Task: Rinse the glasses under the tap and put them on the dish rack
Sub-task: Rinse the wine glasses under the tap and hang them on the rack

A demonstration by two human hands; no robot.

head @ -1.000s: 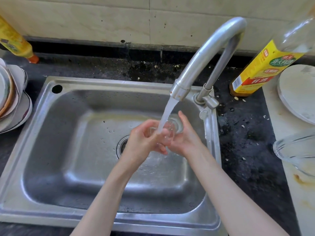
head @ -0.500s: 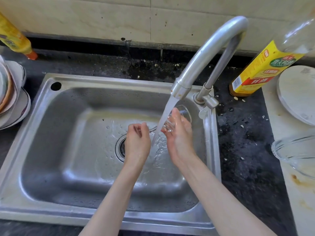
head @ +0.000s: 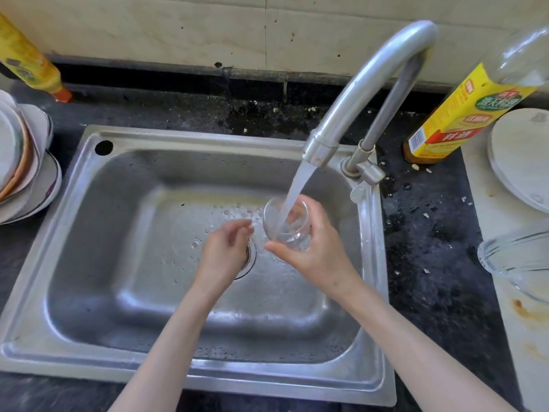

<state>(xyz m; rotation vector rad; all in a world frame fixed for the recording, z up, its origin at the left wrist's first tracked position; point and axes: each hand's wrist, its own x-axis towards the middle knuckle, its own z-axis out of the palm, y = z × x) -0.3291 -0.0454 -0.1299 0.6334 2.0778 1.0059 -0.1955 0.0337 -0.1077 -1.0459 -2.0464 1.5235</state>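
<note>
A small clear glass [head: 285, 223] sits in my right hand [head: 315, 248], mouth up and tilted toward the far left, right under the tap [head: 365, 87]. The running water stream [head: 294, 191] falls into the glass. My left hand [head: 225, 251] hovers just left of the glass over the drain, fingers loosely curled, holding nothing and not touching the glass. Both hands are above the steel sink [head: 98, 233]. No dish rack is in sight.
Stacked plates and bowls [head: 23, 162] stand left of the sink. A yellow bottle [head: 29, 63] stands at the back left, another yellow-labelled bottle [head: 463, 114] at the back right. A white round plate [head: 523, 162] and a clear glass bowl [head: 517, 257] lie on the right counter.
My left hand has let go of the glass and drawn back to the left. My right hand alone now holds the glass, turned mouth up under the stream.
</note>
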